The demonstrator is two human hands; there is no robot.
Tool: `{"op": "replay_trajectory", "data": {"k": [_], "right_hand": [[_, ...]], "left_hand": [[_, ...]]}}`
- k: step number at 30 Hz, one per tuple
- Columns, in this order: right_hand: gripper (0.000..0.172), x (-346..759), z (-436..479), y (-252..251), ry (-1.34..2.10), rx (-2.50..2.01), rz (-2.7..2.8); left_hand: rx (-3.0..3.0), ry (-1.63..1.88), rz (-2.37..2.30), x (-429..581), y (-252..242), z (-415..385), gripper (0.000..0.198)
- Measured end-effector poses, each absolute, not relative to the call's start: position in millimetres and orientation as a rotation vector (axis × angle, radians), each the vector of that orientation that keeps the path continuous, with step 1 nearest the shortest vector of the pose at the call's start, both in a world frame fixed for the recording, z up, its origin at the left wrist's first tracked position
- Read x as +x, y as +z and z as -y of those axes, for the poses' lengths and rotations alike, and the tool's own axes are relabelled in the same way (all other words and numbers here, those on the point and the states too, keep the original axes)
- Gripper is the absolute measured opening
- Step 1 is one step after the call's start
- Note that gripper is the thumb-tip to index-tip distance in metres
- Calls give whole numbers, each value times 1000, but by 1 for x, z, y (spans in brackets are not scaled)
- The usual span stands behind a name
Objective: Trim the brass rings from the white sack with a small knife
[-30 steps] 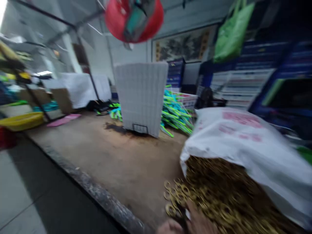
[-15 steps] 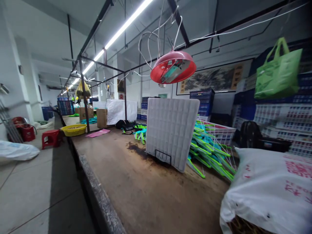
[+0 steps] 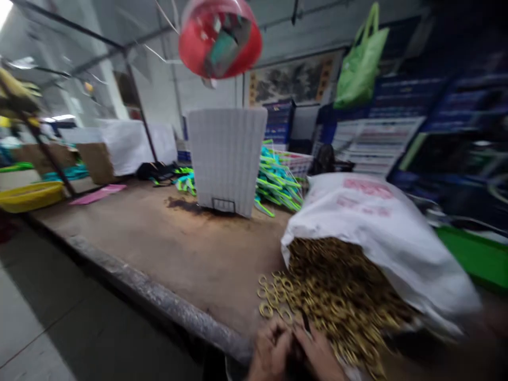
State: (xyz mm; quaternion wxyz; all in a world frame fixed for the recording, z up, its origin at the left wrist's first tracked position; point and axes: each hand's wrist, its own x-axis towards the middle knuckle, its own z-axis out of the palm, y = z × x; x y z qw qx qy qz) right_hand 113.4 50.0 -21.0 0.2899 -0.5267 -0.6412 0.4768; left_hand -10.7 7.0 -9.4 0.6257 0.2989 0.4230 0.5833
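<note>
At the bottom edge, by the table's front, my left hand [image 3: 269, 352] has its fingers curled in. My right hand [image 3: 317, 353] is close against it, fingers also bent. A thin dark piece [image 3: 305, 321] sticks up from the right hand; blur hides its kind. Whatever lies between the hands is too dark to make out. Just beyond them, a heap of brass-coloured rings [image 3: 337, 304] spreads over the tabletop. It spills from the mouth of a white woven sack [image 3: 400, 227] with red print, lying on its side.
A white ribbed panel [image 3: 228, 159] stands upright in a black wire holder on the table [image 3: 159, 238]. Behind it lie green and turquoise hangers [image 3: 278, 182]. A red lamp [image 3: 220, 39] hangs overhead, with a green bag [image 3: 361, 69] to its right. A yellow basin [image 3: 32, 197] sits far left.
My view has swung right and down. Both hands and the ring heap have come into sight, and more of the sack shows. The panel and lamp appear farther left.
</note>
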Motion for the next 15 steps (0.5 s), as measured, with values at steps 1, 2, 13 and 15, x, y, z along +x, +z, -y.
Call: {"op": "replay_trajectory", "data": {"k": [1, 2, 13, 15], "right_hand": [[31, 116, -47, -25, 1320, -1409, 1662], [32, 117, -45, -27, 1371, -1391, 1619], [22, 120, -34, 2, 1450, -1300, 1523], [24, 121, -35, 0, 1472, -1281, 1510]], "left_hand": [[799, 1344, -1062, -6, -7, 1, 26], [869, 1331, -1111, -4, -3, 6, 25], [745, 990, -1089, -4, 0, 4, 32], [757, 985, -1079, -2, 0, 4, 31]]}}
